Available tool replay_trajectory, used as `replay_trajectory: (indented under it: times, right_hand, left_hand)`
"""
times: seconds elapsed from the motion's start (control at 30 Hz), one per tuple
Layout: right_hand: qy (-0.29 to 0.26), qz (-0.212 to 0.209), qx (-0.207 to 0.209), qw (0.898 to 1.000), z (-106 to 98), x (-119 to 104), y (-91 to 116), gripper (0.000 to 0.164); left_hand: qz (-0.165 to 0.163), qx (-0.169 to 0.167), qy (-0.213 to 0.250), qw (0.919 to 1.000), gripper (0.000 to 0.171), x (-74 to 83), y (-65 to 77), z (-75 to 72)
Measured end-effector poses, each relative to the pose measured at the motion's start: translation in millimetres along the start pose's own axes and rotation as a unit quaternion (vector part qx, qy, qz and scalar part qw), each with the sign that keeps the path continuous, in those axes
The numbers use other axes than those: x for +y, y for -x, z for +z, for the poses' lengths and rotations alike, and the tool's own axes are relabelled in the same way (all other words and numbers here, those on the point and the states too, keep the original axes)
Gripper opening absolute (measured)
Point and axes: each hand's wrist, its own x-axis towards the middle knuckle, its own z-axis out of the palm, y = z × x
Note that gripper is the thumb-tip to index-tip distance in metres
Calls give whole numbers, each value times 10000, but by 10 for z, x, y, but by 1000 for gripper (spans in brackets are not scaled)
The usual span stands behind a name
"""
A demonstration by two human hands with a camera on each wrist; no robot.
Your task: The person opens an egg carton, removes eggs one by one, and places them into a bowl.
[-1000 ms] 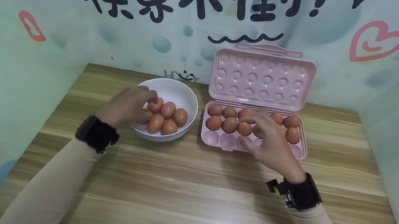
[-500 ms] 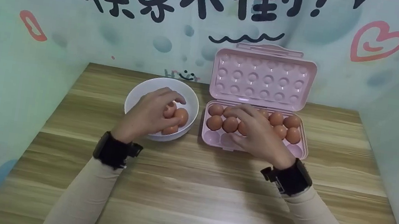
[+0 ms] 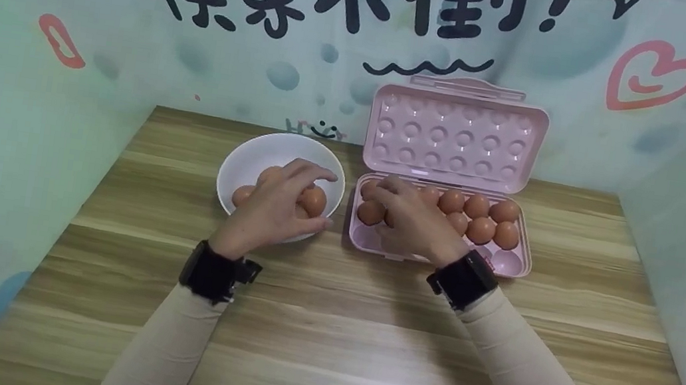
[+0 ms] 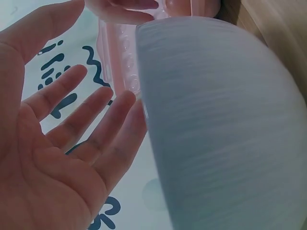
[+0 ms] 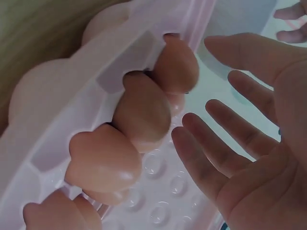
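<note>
My left hand (image 3: 277, 207) hovers over the front of a white bowl (image 3: 236, 167), thumb and fingers apart, with nothing held. Brown eggs (image 3: 313, 202) lie in that bowl, some hidden behind the hand. In the left wrist view, its fingers are loosely bent beside the bowl's outer wall (image 4: 220, 120). My right hand (image 3: 416, 219) is above the left part of a pink egg carton (image 3: 506, 262). The right wrist view shows its palm (image 5: 259, 177) bare and its fingers apart from the eggs (image 5: 105, 158). Brown eggs fill the carton's visible back and middle rows; the front-row cups in sight are bare.
The carton's pink lid (image 3: 458, 140) stands raised at the back, close to a printed backdrop (image 3: 251, 79). Wood-grain tabletop (image 3: 323, 331) stretches in front of the bowl and carton. A narrow gap separates the two containers.
My left hand has moved from the bowl's left side rightward across its front. My right hand has slid left along the carton, uncovering eggs on its right. The head view has shifted slightly.
</note>
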Motion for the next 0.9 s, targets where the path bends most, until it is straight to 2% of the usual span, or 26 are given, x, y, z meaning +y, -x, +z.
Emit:
replay_trajectory:
  times: [0.1, 0.27, 0.4, 0.5, 0.6, 0.73, 0.9]
  right_hand:
    - [124, 117, -63, 9998, 57, 4, -36, 52]
    - [545, 7, -13, 9985, 154, 17, -105, 36]
    - [737, -136, 20, 9972, 221, 30, -155, 19]
    - [763, -214, 64, 9968, 249, 45, -187, 16]
    - [638, -307, 188, 9973, 267, 67, -191, 17]
    - [223, -364, 433, 9982, 249, 87, -127, 27]
    - [-312, -252, 1036, 9938, 139, 46, -17, 33]
  left_hand:
    - [18, -94, 51, 9999, 61, -5, -3, 18]
    - [11, -277, 102, 9996, 59, 5, -19, 49]
    - [28, -280, 83, 9996, 59, 2, -18, 66]
    - [77, -246, 67, 9996, 58, -7, -15, 73]
    - [103, -236, 35, 9997, 57, -8, -19, 81]
    - [112, -206, 34, 9997, 57, 0, -20, 85]
    - [56, -93, -25, 9999, 57, 25, -25, 81]
